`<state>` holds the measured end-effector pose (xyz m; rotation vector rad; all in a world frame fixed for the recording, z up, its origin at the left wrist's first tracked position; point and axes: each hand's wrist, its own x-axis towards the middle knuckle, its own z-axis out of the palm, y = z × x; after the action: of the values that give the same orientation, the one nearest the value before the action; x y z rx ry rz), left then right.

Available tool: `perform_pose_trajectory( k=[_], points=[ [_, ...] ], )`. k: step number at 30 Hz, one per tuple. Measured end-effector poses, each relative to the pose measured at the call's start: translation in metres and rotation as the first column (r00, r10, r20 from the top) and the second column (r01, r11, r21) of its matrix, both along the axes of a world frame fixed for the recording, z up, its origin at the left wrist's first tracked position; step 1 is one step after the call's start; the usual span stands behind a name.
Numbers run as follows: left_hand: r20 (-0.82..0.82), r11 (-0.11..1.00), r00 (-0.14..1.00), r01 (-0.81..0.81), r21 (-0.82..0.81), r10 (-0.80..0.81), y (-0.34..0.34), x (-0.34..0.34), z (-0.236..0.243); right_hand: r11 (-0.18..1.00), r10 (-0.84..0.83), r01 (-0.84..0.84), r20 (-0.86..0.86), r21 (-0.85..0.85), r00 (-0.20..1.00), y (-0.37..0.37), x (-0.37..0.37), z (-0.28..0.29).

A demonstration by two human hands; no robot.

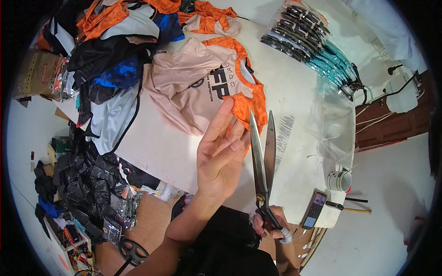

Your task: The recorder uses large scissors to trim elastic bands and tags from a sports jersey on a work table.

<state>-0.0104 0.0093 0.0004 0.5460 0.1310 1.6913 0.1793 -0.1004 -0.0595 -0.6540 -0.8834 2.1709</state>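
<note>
A pale pink jersey (177,76) with orange sleeves and dark lettering lies on the white table. My left hand (218,161) reaches over its near side and holds the orange sleeve (241,108) between the fingers, lifting its end. Just right of that sleeve stand large tailor's scissors (258,168), blades parted and pointing away from me. Their dark handles are gripped in my right hand (274,223), which has a whitish wrap at finger and wrist. Whether a blade touches the fabric I cannot tell.
Piled garments (113,69) cover the table's left end beside a cardboard box (41,73). Packaged clothes (308,41) lie at the far right. A mug (338,181) and a phone (315,209) sit near the right edge. Black plastic bags (87,184) fill the floor at left.
</note>
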Motion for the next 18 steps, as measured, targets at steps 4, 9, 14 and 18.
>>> perform_pose_trajectory(
  k=[4, 9, 14, 18],
  points=[
    [-0.005, 1.0, 1.0, -0.003, -0.015, 0.002, -0.0036, 0.0019, 0.0, 1.0, 0.004, -0.004, 0.009, 0.021, 1.0, -0.0016, 0.0008, -0.0013],
    [-0.035, 1.0, 0.999, -0.011, -0.007, 0.011, -0.0037, 0.0038, 0.0056, 1.0, -0.013, 0.013, 0.007, 0.002, 1.0, -0.0007, 0.0003, 0.0021],
    [-0.052, 0.999, 0.999, -0.004, -0.04, 0.002, -0.0064, 0.0026, 0.0061, 1.0, -0.005, 0.004, 0.044, 0.022, 0.999, 0.0013, 0.0016, 0.0015],
    [-0.049, 0.998, 0.999, -0.014, -0.061, 0.011, -0.007, 0.0046, 0.0044, 1.0, 0.001, -0.001, 0.027, 0.025, 1.0, 0.0029, 0.0009, 0.0008]
  ],
)
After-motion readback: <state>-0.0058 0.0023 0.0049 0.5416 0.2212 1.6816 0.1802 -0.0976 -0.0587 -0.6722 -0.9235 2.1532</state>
